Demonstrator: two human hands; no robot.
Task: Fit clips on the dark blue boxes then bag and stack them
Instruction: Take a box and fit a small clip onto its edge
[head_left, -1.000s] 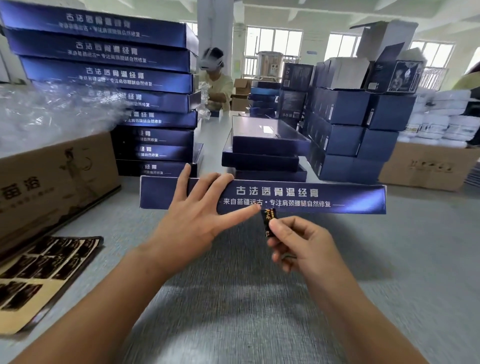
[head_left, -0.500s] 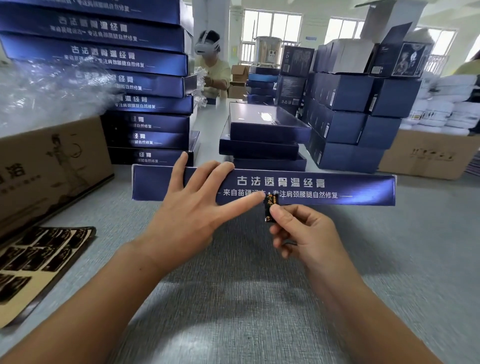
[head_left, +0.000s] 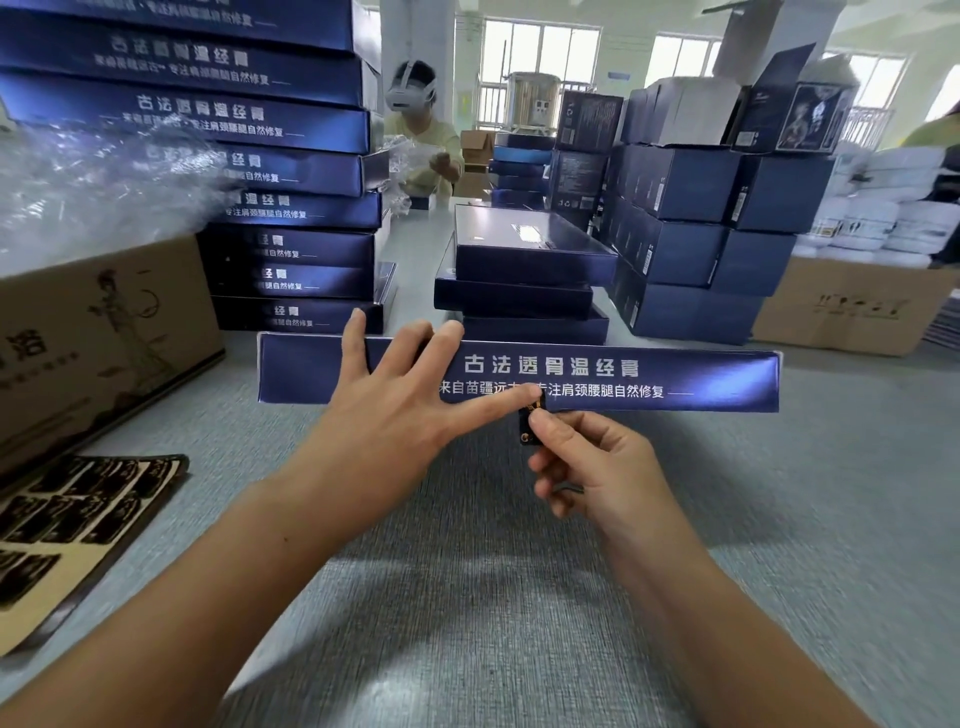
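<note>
On grey table (head_left: 779, 519), blue boxes (head_left: 234, 104)

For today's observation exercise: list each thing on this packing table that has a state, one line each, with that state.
Dark blue box: closed, lying with its lettered side toward the camera.
Clip: pinched, at the box's lower edge.
Left hand: fingers spread straight on the box.
Right hand: pinches the clip.
Tall box stack: stacked, closed.
Sheet of clips: flat on the table, some slots empty.
</note>
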